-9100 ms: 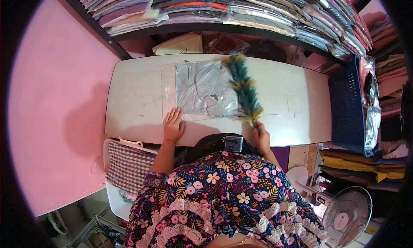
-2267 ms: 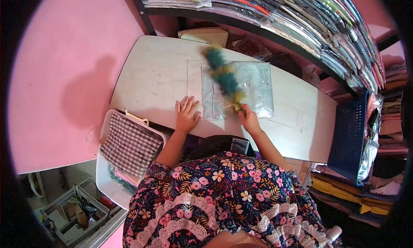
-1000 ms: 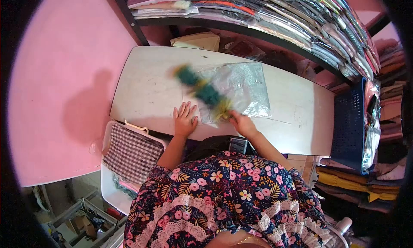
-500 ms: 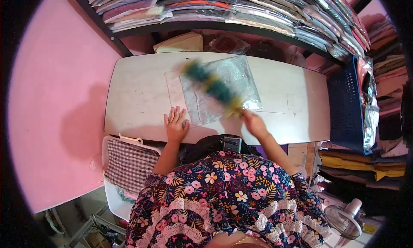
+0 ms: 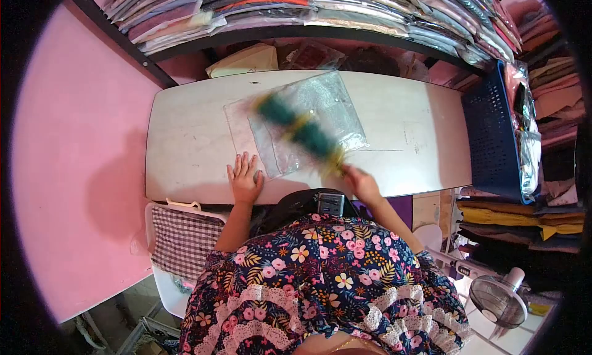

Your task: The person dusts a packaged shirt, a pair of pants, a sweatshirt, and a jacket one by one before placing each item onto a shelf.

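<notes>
My right hand (image 5: pixel 362 183) is closed round the lower end of a green and yellow duster (image 5: pixel 302 130), which is blurred by motion and slants up to the left over the clear plastic bags (image 5: pixel 342 105). The bags lie flat on the white table (image 5: pixel 185 130). My left hand (image 5: pixel 245 177) rests flat with its fingers spread, palm down on the table at the lower left corner of the bags, and holds nothing.
Behind the table a shelf holds stacks of bagged garments (image 5: pixel 259 10). A blue basket (image 5: pixel 493 133) stands at the right edge. A white bin with checked cloth (image 5: pixel 185 238) is at lower left, a small fan (image 5: pixel 498 299) at lower right.
The whole view has shifted slightly. The duster is still over the bags in nearly the same slant, its blur a little different. My left hand stays flat on the table.
</notes>
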Available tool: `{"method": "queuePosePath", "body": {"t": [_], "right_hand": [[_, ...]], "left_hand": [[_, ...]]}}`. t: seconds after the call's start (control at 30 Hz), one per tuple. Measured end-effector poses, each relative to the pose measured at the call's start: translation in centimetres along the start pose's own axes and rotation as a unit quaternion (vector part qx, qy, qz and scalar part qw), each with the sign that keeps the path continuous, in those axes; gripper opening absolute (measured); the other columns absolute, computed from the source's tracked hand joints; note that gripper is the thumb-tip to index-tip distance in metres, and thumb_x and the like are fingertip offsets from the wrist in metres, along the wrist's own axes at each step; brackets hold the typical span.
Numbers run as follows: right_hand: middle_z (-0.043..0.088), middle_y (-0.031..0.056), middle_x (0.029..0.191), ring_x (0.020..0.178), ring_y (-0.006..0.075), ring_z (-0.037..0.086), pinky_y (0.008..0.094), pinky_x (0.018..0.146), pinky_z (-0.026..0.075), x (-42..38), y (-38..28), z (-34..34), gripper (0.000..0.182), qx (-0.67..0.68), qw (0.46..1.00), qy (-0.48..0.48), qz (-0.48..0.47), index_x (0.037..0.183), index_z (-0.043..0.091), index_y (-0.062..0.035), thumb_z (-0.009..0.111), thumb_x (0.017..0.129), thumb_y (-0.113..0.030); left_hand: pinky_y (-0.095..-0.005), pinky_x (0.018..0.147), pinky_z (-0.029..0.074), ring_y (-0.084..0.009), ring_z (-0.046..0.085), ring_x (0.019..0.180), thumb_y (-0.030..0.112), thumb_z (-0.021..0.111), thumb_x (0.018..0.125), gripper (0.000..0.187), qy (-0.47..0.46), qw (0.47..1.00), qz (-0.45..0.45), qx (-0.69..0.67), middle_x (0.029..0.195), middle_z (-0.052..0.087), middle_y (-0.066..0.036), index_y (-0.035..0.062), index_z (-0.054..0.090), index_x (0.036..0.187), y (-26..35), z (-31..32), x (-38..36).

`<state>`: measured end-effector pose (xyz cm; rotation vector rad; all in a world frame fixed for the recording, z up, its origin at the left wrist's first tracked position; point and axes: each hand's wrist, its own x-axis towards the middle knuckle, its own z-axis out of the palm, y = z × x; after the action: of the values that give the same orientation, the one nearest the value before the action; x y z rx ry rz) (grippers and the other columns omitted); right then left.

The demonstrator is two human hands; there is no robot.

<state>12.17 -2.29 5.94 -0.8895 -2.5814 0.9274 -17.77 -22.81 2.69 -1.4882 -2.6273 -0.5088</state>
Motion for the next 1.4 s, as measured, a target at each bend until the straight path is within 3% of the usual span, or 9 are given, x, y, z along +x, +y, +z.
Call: {"method": "queuePosePath", "body": {"t": [0.1, 0.33, 0.43, 0.6, 0.73, 0.87, 1.1, 1.3, 1.4], "right_hand": [[0.063, 0.0175, 0.093, 0.079, 0.0365, 0.061, 0.0437, 0.069, 0.050, -2.3, -1.4, -0.8, 0.032, -0.053, 0.989, -0.139, -0.002, 0.117, 0.054, -0.0200, 0.055, 0.086, -0.024], [0.062, 0.0217, 0.098, 0.087, 0.0391, 0.061, 0.0426, 0.073, 0.050, -4.4, 4.3, -2.8, 0.031, 0.027, 0.964, 0.171, 0.203, 0.117, 0.053, -0.0091, 0.054, 0.086, -0.013], [0.062, 0.0235, 0.098, 0.089, 0.0389, 0.061, 0.0416, 0.074, 0.050, -4.6, 3.8, -2.4, 0.033, 0.066, 0.964, 0.190, 0.176, 0.118, 0.052, -0.0075, 0.056, 0.085, -0.011], [0.062, 0.0180, 0.104, 0.094, 0.0354, 0.060, 0.0364, 0.081, 0.049, -4.3, -0.9, -1.1, 0.035, 0.190, 0.962, -0.189, 0.047, 0.117, 0.055, -0.0100, 0.059, 0.082, -0.011], [0.062, 0.0169, 0.104, 0.090, 0.0351, 0.061, 0.0380, 0.077, 0.050, -2.6, -0.7, -1.2, 0.034, 0.051, 0.987, -0.150, -0.037, 0.116, 0.055, -0.0112, 0.058, 0.083, -0.015], [0.063, 0.0207, 0.095, 0.087, 0.0381, 0.061, 0.0432, 0.073, 0.050, -0.2, -0.8, -1.3, 0.034, 0.056, 0.992, 0.050, 0.104, 0.117, 0.053, -0.0097, 0.057, 0.084, -0.014], [0.064, 0.0190, 0.092, 0.082, 0.0363, 0.062, 0.0433, 0.069, 0.050, 1.8, -3.2, -0.1, 0.036, -0.014, 0.989, -0.128, -0.074, 0.119, 0.052, -0.0149, 0.058, 0.084, -0.019], [0.064, 0.0211, 0.083, 0.075, 0.0388, 0.062, 0.0485, 0.065, 0.049, 6.4, -3.5, 1.5, 0.035, -0.020, 0.998, 0.042, 0.054, 0.118, 0.051, -0.0150, 0.055, 0.084, -0.020], [0.064, 0.0211, 0.082, 0.071, 0.0398, 0.062, 0.0485, 0.062, 0.049, 7.1, -4.9, 1.9, 0.035, -0.013, 0.995, -0.084, -0.060, 0.119, 0.050, -0.0158, 0.054, 0.085, -0.021]], "left_hand": [[-0.0545, 0.107, 0.014, -0.0302, 0.032, 0.132, 0.029, 0.052, 0.082, 0.050, -0.157, 0.985, -0.047, 0.050, 0.140, 0.039, -0.010, 0.0151, 0.049, 0.130, -0.7, -0.1, 0.1], [-0.0548, 0.107, 0.014, -0.0318, 0.032, 0.131, 0.028, 0.052, 0.082, 0.050, -0.006, 1.000, -0.004, -0.008, 0.140, 0.039, -0.012, 0.0142, 0.049, 0.130, 0.5, -0.6, 0.2], [-0.0550, 0.107, 0.014, -0.0311, 0.031, 0.132, 0.027, 0.051, 0.083, 0.049, -0.005, 1.000, -0.001, -0.008, 0.140, 0.040, -0.011, 0.0142, 0.049, 0.130, 0.1, -0.4, 0.0], [-0.0591, 0.106, 0.008, -0.0367, 0.019, 0.136, 0.037, 0.052, 0.084, 0.065, 0.062, 0.997, -0.026, -0.040, 0.147, 0.021, -0.021, 0.0064, 0.034, 0.138, 0.0, -0.3, -0.3], [-0.0602, 0.106, 0.005, -0.0363, 0.015, 0.137, 0.040, 0.051, 0.084, 0.073, 0.025, 0.999, -0.003, 0.028, 0.147, 0.017, -0.023, 0.0047, 0.025, 0.142, 0.2, -0.5, -0.3], [-0.0577, 0.107, 0.007, -0.0304, 0.023, 0.136, 0.034, 0.054, 0.082, 0.070, -0.042, 0.999, -0.022, -0.013, 0.146, 0.026, -0.018, 0.0035, 0.028, 0.140, 1.1, -1.3, 0.4], [-0.0572, 0.107, 0.012, -0.0302, 0.028, 0.134, 0.032, 0.055, 0.082, 0.058, -0.095, 0.994, -0.028, 0.043, 0.143, 0.033, -0.014, 0.0085, 0.043, 0.133, 0.5, -0.6, 0.3], [-0.0572, 0.106, 0.014, -0.0306, 0.031, 0.133, 0.029, 0.058, 0.080, 0.058, 0.009, 1.000, -0.011, -0.011, 0.141, 0.037, -0.013, 0.0099, 0.045, 0.132, 0.9, -0.6, 0.3], [-0.0571, 0.106, 0.014, -0.0302, 0.031, 0.132, 0.029, 0.057, 0.080, 0.057, 0.009, 1.000, -0.012, -0.010, 0.140, 0.038, -0.013, 0.0100, 0.045, 0.132, 0.8, -0.5, 0.2]]}}
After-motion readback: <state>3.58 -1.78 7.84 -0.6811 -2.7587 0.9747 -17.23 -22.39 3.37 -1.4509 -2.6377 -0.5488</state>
